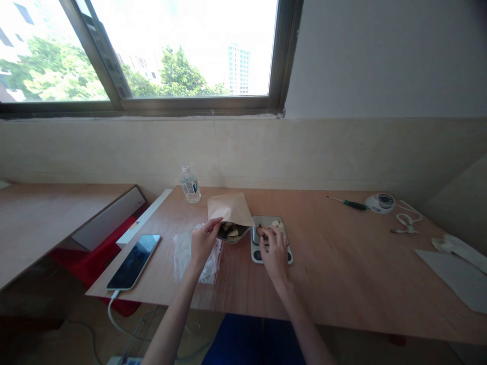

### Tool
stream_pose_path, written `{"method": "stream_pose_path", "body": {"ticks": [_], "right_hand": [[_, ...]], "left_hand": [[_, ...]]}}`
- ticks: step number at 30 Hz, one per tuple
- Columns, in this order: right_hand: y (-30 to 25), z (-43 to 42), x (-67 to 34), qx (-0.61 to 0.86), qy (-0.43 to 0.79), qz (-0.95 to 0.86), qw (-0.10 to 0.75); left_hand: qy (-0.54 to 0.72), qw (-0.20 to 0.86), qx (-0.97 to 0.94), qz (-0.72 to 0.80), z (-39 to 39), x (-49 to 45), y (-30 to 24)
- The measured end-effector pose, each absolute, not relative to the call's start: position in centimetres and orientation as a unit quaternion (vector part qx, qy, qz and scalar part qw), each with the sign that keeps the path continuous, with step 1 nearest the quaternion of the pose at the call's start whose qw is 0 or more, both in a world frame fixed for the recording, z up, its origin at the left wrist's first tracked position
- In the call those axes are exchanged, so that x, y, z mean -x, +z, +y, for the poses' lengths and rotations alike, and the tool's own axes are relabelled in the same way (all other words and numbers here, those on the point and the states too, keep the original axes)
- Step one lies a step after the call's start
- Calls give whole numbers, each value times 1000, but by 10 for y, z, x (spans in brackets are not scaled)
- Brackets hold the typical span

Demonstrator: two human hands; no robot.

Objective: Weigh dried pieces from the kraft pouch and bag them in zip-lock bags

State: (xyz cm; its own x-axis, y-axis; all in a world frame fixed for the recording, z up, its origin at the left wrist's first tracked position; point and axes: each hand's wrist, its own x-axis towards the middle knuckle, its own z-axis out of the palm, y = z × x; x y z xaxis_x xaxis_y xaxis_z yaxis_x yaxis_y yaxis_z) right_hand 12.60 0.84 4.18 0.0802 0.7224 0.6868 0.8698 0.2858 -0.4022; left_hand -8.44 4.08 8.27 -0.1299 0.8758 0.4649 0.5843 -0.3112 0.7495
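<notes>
The left hand (203, 243) grasps with its fingers the open mouth of a brown paper bag (230, 207), and the pale and dark pieces (231, 232) inside it lie just right of these fingers. The right hand (275, 253) bends its fingers over a flat white-and-grey scale (257, 256), at small pale and brown pieces (275, 223), but I cannot tell whether they grasp one.

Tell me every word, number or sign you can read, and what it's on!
I can't read any.
Plastic bottle label: printed, but too small and blurred.
Kitchen scale: any markings are too small or hidden to read.
Smartphone screen: dark, no readable words.
Brown paper pouch: no print seen.
</notes>
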Motion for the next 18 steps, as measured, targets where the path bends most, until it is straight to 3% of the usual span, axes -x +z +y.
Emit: {"method": "stream_pose_path", "body": {"ticks": [3,6,12,18], "right_hand": [[54,-4,-100,547,-27,-711,442],[61,-6,-70,529,1,-764,369],[63,9,-28,682,-2,-697,221],[52,18,-16,711,21,-661,240]], "left_hand": [[484,151,-650,566,40,84,80],[486,149,-653,561,38,84,79],[467,126,-660,575,34,86,76],[463,146,-657,577,28,88,68]]}}
